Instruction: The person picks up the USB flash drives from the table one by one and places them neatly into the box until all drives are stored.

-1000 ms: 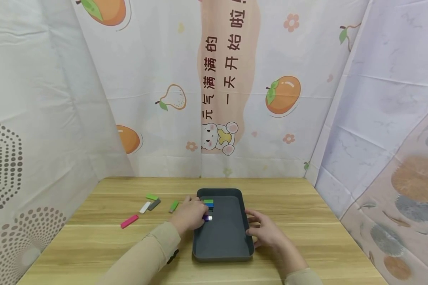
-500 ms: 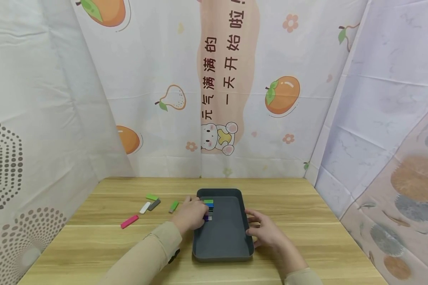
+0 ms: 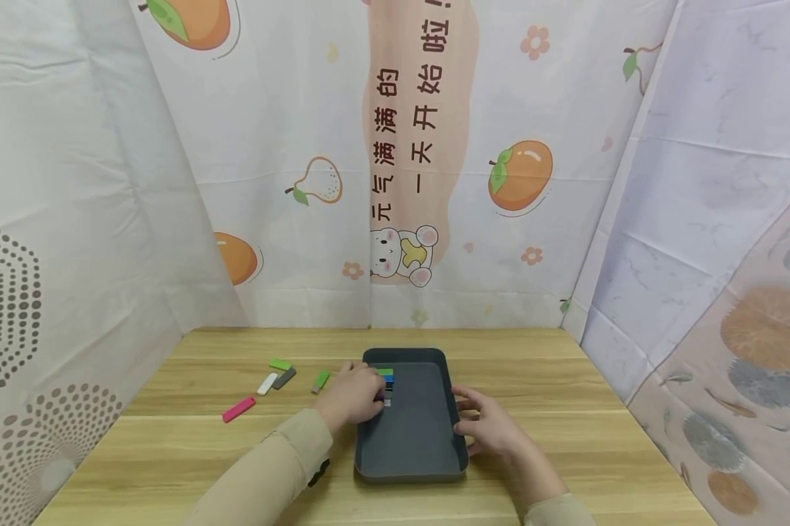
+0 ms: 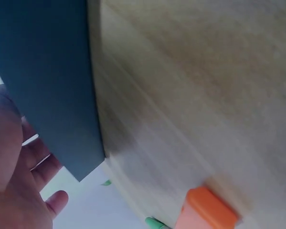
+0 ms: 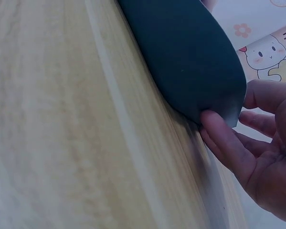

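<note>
In the head view a dark grey tray (image 3: pixel 411 427) lies in the middle of the table. My left hand (image 3: pixel 352 394) reaches over its left wall, fingers curled down inside on a small USB flash drive (image 3: pixel 387 402). The drive's metal plug points towards me; its purple body is mostly hidden by the fingers. Just beyond, a green flash drive (image 3: pixel 385 372) and a blue flash drive (image 3: pixel 387 378) lie side by side in the tray, with darker ones partly covered. My right hand (image 3: pixel 487 424) rests its relaxed fingers and thumb against the outside of the right wall.
Left of the tray, on the wooden table (image 3: pixel 533 358), lie a pink flash drive (image 3: pixel 239 410), a white one (image 3: pixel 267 384), a dark grey one (image 3: pixel 285 378) and two green drives (image 3: pixel 320 381). A patterned curtain (image 3: pixel 316 241) hangs behind the table.
The flash drive under my left fingers has turned: its plug pointed right before and now points towards me. The right hand and tray stay put.
</note>
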A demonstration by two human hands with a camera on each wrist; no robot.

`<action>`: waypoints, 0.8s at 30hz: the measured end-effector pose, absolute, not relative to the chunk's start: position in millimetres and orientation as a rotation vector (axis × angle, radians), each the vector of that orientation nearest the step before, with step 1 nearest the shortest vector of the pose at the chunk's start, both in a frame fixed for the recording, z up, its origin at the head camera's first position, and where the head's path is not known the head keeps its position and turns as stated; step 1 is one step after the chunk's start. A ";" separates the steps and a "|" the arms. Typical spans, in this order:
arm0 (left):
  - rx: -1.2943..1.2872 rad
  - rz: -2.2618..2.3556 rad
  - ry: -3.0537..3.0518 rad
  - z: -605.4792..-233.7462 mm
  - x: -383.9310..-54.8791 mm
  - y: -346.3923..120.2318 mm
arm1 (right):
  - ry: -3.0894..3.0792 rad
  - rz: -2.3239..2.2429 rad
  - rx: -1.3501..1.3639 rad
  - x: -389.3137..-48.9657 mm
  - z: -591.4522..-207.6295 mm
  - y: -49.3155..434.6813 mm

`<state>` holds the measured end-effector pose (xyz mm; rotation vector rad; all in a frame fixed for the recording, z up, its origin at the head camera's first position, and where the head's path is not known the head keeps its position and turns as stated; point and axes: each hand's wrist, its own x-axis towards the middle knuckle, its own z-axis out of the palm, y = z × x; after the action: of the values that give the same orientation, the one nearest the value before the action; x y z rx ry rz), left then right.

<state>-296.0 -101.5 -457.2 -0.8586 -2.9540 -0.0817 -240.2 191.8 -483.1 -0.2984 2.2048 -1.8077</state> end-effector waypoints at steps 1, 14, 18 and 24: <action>-0.869 -0.095 -2.934 -455.8 -295.3 -102.5 | 2.202 -1.810 -0.300 -240.2 -483.1 191.7; -0.871 -0.341 -2.783 -432.1 -294.7 -122.6 | 2.178 -1.822 -0.310 -241.1 -484.6 192.8; -0.849 -0.335 -2.739 -422.8 -292.6 -131.9 | 2.184 -1.823 -0.304 -240.9 -485.1 192.9; -0.804 -0.338 -2.696 -412.1 -290.0 -147.7 | 2.194 -1.820 -0.298 -240.2 -484.7 192.5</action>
<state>-290.0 -147.7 -412.1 -0.8043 -2.6964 -0.3380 -240.2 192.5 -484.7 -0.2979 2.1943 -1.8201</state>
